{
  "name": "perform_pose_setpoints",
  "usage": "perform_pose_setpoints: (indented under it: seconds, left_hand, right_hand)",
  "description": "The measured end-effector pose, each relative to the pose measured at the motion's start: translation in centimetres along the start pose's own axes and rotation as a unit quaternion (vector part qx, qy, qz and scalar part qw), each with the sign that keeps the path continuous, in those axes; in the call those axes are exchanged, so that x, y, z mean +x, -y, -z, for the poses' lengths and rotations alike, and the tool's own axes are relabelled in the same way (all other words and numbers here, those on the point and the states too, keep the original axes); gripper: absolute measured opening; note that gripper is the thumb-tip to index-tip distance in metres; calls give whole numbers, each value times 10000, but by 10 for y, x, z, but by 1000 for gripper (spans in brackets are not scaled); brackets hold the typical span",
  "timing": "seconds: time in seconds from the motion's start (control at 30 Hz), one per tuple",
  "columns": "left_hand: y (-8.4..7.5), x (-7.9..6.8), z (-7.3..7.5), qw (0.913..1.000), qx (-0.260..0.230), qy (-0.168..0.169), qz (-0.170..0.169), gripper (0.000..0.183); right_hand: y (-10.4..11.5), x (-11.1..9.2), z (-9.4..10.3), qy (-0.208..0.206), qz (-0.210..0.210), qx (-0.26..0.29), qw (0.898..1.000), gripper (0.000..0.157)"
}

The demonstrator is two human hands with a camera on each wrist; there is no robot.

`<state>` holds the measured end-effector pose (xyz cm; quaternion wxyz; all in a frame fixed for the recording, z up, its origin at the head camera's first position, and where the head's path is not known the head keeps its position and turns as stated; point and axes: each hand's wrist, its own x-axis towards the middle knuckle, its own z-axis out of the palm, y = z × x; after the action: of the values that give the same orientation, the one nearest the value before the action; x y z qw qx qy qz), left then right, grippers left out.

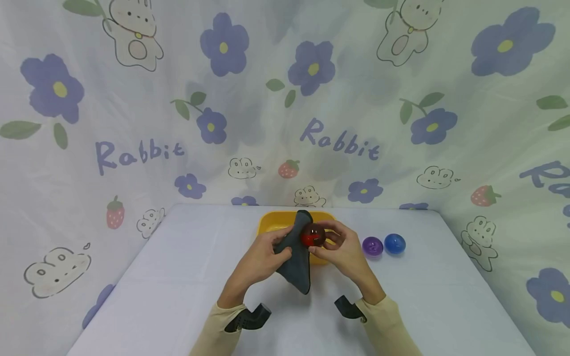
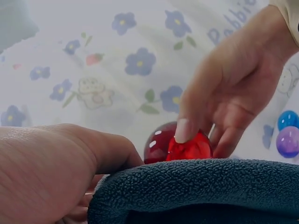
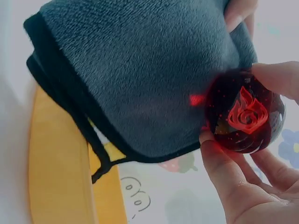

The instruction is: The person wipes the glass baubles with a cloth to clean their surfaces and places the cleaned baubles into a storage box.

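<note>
My left hand (image 1: 264, 249) grips a folded dark grey-blue plush cloth (image 1: 296, 264) with black edging, its thumb on the near face. In my right hand (image 1: 345, 247) a glossy, see-through red ball (image 1: 313, 235) is pinched between thumb and fingers, right at the cloth's right side. The right wrist view shows a flame-shaped emblem inside the ball (image 3: 245, 112), and the cloth (image 3: 140, 79) close beside it. From the left wrist, the ball's lower part is hidden behind the cloth (image 2: 201, 186). Both hands are raised in front of a yellow container.
The yellow container (image 1: 269, 220) stands at the back middle of the white table (image 1: 191, 277), partly hidden by the hands and cloth. A purple ball (image 1: 372, 246) and a blue ball (image 1: 395, 244) lie to its right. Behind hangs a patterned curtain (image 1: 267, 113).
</note>
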<state>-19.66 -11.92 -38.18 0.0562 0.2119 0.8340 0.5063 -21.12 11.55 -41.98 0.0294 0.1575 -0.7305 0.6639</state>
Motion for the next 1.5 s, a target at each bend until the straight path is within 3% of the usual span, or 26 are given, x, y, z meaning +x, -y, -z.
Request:
perform_pose_setpoints:
  seconds: [0.1,0.33,0.47,0.77,1.1,1.27,1.5]
  left_hand:
    - [-1,-1,0,10000,-21,-50,-63,56]
    - [-2,-3,0,9992,165,-219,-279,53]
    - [-1,-3,1,9986,219,-273,-393,52]
    - [0,0,0,9956,472,-545,-605,52]
    - [3,-1,1,9940,696,-496,-680,51]
    - [5,1,2,9938,773,-423,-676,53]
    - [8,2,0,9970,616,-259,-398,57]
  right_hand:
    - [-1,1,1,-10,-66,-95,9999,64]
    - [-9,0,3,94,61,-1013,9948,59]
    - [-12,0,3,247,42,-1164,9929,58]
    - [-7,-2,-5,590,-49,-1231,9906,58]
    - [-2,-7,-8,793,405,-1023,9908,57]
    - [-1,-7,-8,676,569,-846,9925,55]
    - [-1,-7,-10,236,699,-595,9955,55]
